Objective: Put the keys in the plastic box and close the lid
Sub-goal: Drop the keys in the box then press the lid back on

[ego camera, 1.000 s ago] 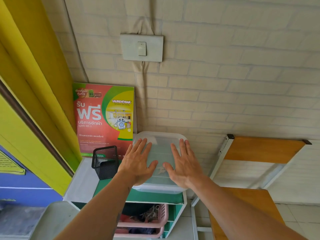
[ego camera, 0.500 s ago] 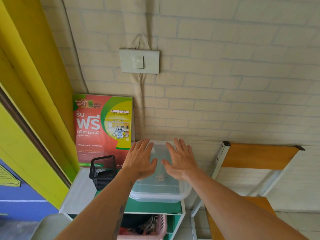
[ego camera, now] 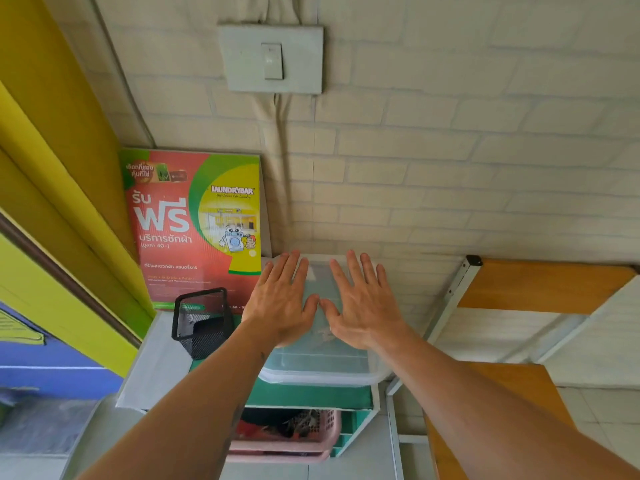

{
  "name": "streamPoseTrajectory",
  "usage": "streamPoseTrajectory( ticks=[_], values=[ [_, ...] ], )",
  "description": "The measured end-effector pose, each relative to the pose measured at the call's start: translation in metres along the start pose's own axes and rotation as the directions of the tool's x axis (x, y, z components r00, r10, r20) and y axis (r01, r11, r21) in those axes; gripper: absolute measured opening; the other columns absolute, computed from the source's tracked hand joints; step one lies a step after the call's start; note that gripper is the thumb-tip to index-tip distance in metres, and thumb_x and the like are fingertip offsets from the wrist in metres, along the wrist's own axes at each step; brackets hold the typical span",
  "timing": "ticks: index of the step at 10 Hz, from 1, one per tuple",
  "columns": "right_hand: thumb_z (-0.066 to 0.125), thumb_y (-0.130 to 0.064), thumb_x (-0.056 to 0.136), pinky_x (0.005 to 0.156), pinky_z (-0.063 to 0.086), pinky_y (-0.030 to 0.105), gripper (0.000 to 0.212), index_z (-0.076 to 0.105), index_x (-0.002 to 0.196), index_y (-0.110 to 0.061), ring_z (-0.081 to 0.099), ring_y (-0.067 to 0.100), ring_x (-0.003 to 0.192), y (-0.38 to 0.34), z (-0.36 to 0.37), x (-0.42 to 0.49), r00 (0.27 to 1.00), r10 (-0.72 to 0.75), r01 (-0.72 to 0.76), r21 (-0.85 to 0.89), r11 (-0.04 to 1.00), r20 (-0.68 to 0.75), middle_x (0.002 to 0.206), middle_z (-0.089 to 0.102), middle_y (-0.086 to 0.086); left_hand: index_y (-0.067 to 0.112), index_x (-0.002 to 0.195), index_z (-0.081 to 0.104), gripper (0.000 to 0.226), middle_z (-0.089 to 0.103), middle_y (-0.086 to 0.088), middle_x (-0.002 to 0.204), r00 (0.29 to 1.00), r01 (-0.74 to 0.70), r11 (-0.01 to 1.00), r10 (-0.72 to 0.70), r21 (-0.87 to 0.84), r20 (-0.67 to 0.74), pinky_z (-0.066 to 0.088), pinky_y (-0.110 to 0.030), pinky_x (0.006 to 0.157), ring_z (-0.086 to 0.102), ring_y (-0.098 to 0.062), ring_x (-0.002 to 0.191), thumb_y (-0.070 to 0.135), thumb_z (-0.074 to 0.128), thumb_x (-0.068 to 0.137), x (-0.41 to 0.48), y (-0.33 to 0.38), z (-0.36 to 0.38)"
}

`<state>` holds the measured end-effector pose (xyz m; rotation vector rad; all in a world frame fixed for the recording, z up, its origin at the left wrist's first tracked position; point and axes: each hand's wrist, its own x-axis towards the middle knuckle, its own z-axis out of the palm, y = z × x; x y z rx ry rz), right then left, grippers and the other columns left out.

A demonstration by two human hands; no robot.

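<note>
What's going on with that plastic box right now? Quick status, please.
Left hand and right hand flat, fingers spread, on the lid of the plastic box. Keys faintly visible inside. Black mesh holder stands clear beside it.

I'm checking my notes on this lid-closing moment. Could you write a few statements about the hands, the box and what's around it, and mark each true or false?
1. Both hands lie flat, palms down, on the lid of the plastic box. True: left hand and right hand are spread side by side.
2. The box stands on the orange table. False: it stands on the green shelf top.
3. A black mesh holder stands to the left of the box. True.
4. The right hand holds the keys in the air. False: it is open and flat; something small and pale shows through the lid, too blurred to identify.
5. The pink basket sits on top of the box. False: it is on the shelf below.
</note>
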<state>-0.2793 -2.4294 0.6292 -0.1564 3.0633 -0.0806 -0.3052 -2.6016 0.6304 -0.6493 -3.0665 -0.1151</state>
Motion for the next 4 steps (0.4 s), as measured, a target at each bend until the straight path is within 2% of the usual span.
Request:
streamPoseTrajectory(
  ticks=[2,3,4],
  values=[
    [0.028,-0.059,0.098,0.124,-0.003,0.051,0.076,0.000,0.160,-0.026,-0.012,0.028,0.154,0.003,-0.010,0.001,1.000,-0.003,0.000,0.124,0.992,0.022,0.168,-0.011,0.009,0.014,0.157,0.010,0.072,0.006,-0.006,0.167,1.000,0.006,0.996,-0.007,-0.086,-0.011,0.003,-0.041,0.124,0.003,-0.023,0.153,0.048,0.024,0.096,0.003,-0.004,-0.002],
    [0.037,-0.039,0.103,0.125,0.001,0.047,0.065,0.014,0.160,-0.018,-0.004,0.024,0.155,0.008,-0.023,-0.004,1.000,-0.011,0.016,0.277,0.961,-0.018,0.169,0.002,0.007,0.014,0.156,0.019,0.067,0.016,-0.006,0.165,0.999,0.007,0.981,-0.015,-0.192,-0.041,0.007,-0.041,0.124,0.011,-0.023,0.152,0.041,0.033,0.096,0.001,-0.003,-0.008],
    [0.037,-0.031,0.104,0.125,0.005,0.044,0.059,0.021,0.158,-0.014,0.004,0.024,0.155,0.015,-0.036,-0.006,0.997,0.029,-0.003,0.331,0.944,-0.075,0.168,0.010,0.008,0.014,0.154,0.026,0.063,0.023,-0.006,0.163,0.996,0.018,0.974,-0.036,-0.227,-0.079,0.011,-0.041,0.124,0.018,-0.023,0.151,0.036,0.037,0.096,-0.002,-0.002,-0.017]
  ],
)
